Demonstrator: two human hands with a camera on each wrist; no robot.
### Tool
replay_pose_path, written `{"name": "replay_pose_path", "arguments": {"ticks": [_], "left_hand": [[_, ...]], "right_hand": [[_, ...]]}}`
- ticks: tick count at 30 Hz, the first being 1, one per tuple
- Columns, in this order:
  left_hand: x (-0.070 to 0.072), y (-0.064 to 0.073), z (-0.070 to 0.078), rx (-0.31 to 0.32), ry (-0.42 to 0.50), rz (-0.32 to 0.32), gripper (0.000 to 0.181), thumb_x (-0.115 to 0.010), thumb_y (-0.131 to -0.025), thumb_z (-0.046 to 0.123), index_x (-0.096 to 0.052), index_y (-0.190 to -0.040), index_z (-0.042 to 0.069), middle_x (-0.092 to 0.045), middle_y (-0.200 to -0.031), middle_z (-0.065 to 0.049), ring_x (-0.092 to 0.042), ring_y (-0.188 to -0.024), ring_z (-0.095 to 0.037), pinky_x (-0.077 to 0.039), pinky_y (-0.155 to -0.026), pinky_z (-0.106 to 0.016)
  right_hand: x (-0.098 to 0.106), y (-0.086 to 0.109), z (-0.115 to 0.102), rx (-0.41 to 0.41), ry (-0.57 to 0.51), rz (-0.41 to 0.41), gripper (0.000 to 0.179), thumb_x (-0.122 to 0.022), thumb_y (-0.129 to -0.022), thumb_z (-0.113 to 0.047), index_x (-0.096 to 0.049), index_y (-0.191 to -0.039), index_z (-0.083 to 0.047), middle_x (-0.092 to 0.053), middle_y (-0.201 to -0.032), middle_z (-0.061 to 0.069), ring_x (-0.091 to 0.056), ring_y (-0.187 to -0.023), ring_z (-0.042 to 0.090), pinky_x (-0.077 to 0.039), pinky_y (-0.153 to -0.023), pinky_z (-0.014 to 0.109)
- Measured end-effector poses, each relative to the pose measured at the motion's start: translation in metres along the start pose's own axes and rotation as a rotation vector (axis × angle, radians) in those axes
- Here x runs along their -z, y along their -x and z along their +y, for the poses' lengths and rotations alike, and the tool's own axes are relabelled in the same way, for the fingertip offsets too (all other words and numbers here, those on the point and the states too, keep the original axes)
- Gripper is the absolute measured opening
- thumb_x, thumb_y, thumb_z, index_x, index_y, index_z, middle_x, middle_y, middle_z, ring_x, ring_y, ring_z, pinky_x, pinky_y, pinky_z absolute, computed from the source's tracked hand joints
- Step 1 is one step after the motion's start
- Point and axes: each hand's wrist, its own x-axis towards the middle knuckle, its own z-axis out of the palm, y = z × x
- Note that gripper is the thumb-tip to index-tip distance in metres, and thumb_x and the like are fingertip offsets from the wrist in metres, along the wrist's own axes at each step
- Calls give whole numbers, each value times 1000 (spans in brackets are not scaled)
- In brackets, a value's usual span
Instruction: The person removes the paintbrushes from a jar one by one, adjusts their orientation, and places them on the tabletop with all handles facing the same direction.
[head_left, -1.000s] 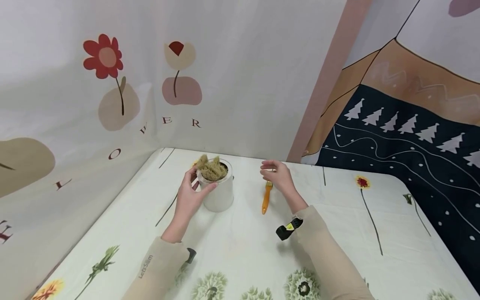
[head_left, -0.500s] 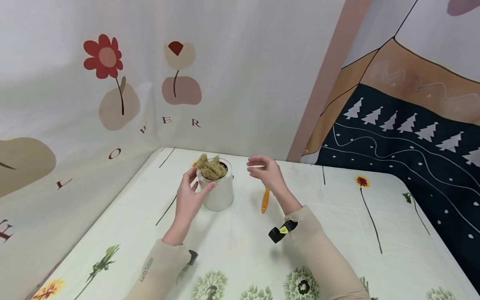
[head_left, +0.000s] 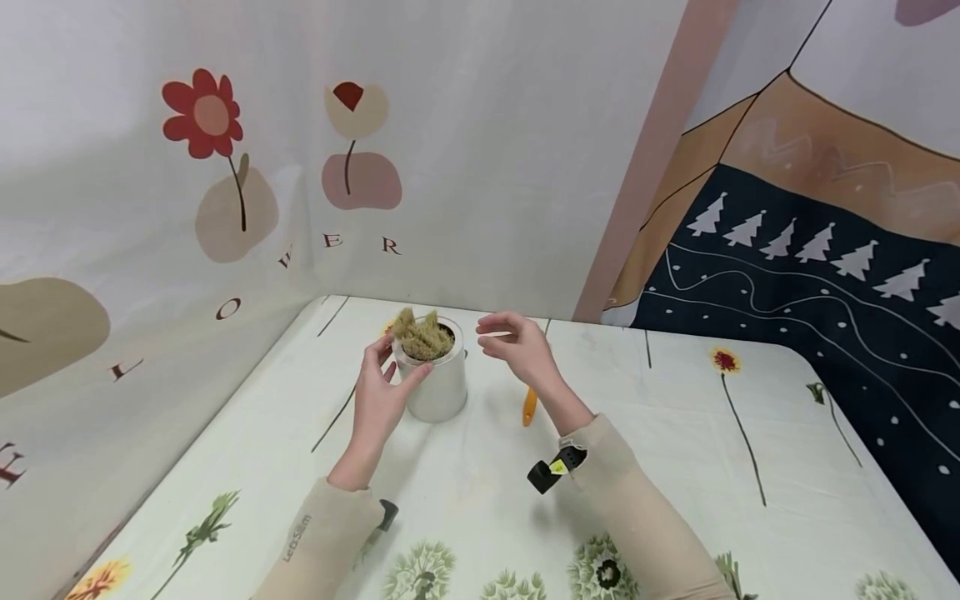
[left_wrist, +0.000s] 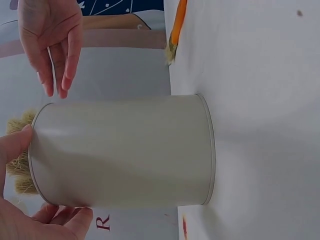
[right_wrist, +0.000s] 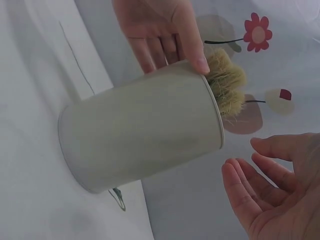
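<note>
A pale cylindrical can stands upright on the table. Tan bristly tufts stick up out of its mouth. My left hand grips the can from the left, thumb at the near rim and fingertips against its far side. To the right of the can, at about rim height, my right hand hovers with fingers loosely bent, holding nothing and apart from the can. Beneath it lies a paintbrush with an orange handle. Its bristle end is hidden behind my wrist in the head view but shows in the left wrist view.
The table wears a white cloth printed with flowers. A white curtain hangs right behind its back edge, and a dark cloth with printed trees hangs at the right. Each wrist carries a small black camera.
My right hand has moved left, from over the paintbrush's bristle end to near the can, with its fingers still loose. My left hand and the can have stayed in place.
</note>
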Motion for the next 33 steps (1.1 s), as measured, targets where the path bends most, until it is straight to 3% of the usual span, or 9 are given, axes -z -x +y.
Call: {"name": "replay_pose_path", "arguments": {"ticks": [17, 25, 33], "left_hand": [[2, -5, -1, 7, 19, -56, 75, -75, -89, 17, -28, -145, -2, -30, -159, -19, -29, -150, -31, -30, -128, -40], [3, -6, 1, 9, 18, -67, 76, -75, -90, 18, -26, -145, -2, -29, -159, -20, -28, -151, -31, -29, -128, -40], [3, -5, 0, -3, 15, -71, 76, -74, -90, 18, -26, -145, -1, -29, -159, -19, -29, -151, -32, -30, -128, -41]], "right_hand": [[-16, 9, -9, 77, -29, -52, 27, -69, -93, -8, -66, -119, -1, -69, -119, 19, -71, -102, 29, -64, -89, 32], [-22, 16, -18, 126, -23, -87, 20, -70, -93, -12, -70, -109, -2, -70, -109, 17, -70, -90, 15, -62, -87, 32], [-33, 15, -21, 161, 21, -85, 16, -70, -92, -11, -71, -107, -4, -72, -110, 14, -72, -98, 25, -62, -88, 31]]}}
